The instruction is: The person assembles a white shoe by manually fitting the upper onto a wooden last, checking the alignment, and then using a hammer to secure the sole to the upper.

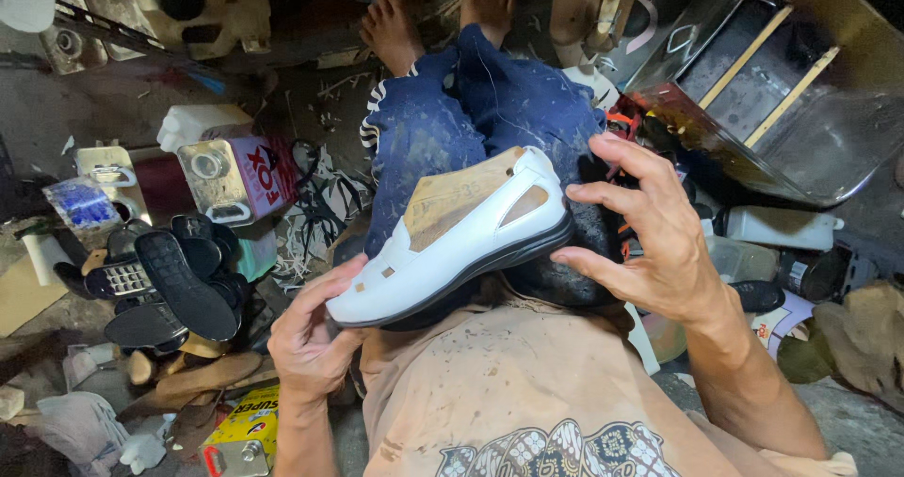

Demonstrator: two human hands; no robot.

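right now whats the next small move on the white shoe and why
Probably close the right hand onto the heel. The left hand alone grips the shoe at its toe, while the right hand's fingers curl open just beside the heel, leaving that end unsupported above the lap.

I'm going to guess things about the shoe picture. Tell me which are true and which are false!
1. The white shoe has a wooden form inside it. True.
2. The left hand grips the toe end of the shoe. True.
3. The right hand is closed in a tight fist. False: its fingers are spread, and the fingertips sit at the heel end.
4. The shoe's sole is bright red. False: the sole edge is dark, nearly black.
5. A heap of black soles lies on the floor to the left. True.
6. The person is wearing boots. False: the feet are bare.
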